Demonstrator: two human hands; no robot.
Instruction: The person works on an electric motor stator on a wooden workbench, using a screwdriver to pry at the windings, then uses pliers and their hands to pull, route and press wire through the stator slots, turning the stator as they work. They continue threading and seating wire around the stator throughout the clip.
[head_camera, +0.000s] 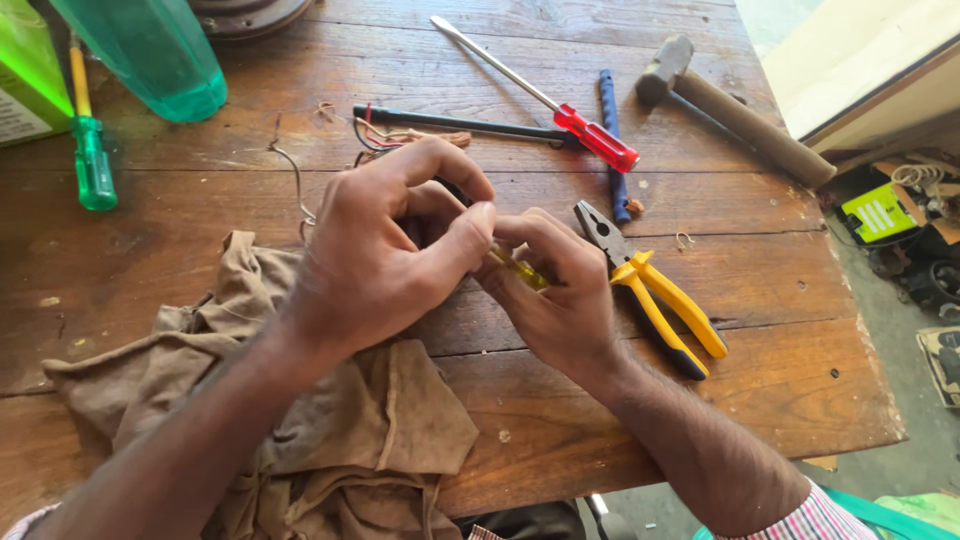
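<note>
Both hands meet over the middle of a worn wooden table (780, 390). My right hand (555, 290) grips a small tool with a translucent yellow handle (520, 268), which shows between its fingers. My left hand (385, 250) curls over the tool's far end, thumb pressed toward the right fingers. What the left fingers pinch is hidden. Thin red and dark wires (372, 132) trail out behind the left hand. Yellow-handled pliers (655, 290) lie just right of my right hand.
A crumpled brown cloth (330, 430) lies under my left forearm. A red-handled screwdriver (560, 100), a blue rod (612, 130), a black rod (460, 125) and a hammer (730, 105) lie at the back. A green screwdriver (90, 150) and green bottle (150, 55) stand back left.
</note>
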